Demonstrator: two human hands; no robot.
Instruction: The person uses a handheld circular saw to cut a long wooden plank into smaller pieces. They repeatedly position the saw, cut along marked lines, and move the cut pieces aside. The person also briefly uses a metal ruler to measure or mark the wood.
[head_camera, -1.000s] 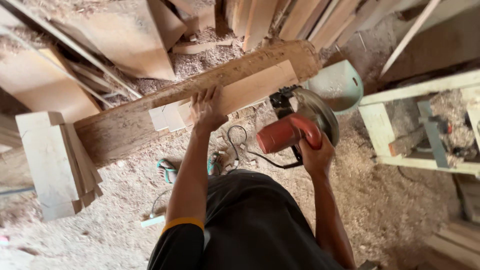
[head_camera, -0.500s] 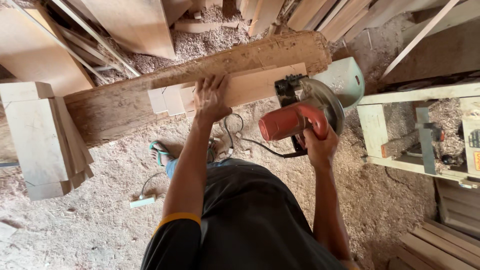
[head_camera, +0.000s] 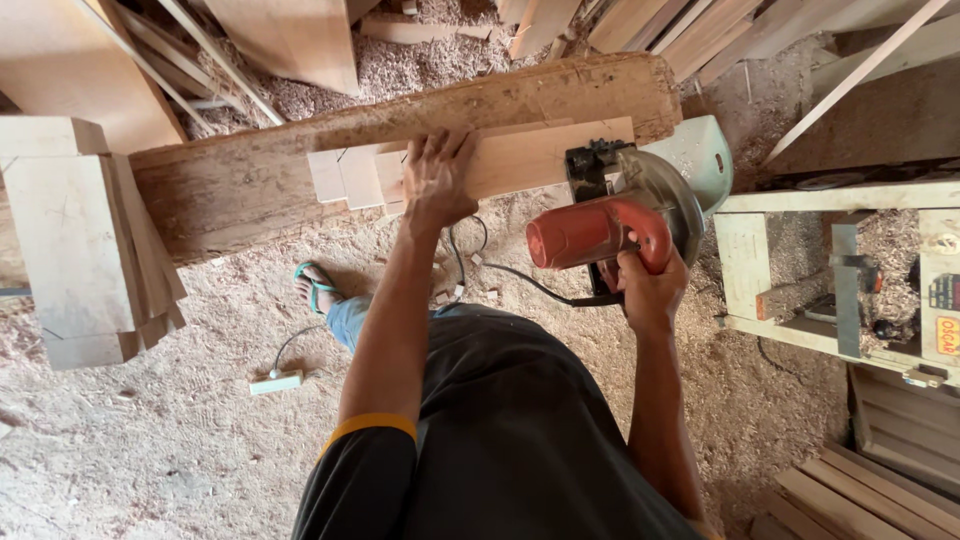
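The left hand (head_camera: 438, 178) pressed flat with spread fingers on the thin board (head_camera: 520, 157), and the right hand (head_camera: 648, 290) gripped the red saw (head_camera: 600, 232) tight beside it

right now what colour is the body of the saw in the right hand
Red, with a grey blade guard, on the circular saw; the head view shows it.

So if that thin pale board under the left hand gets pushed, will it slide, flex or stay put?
The thin board lies flat on the rough beam under the left hand, so it probably holds. Released, it looks light and smooth, likely to slide. Its end overhangs near the circular saw, so it may flex there.
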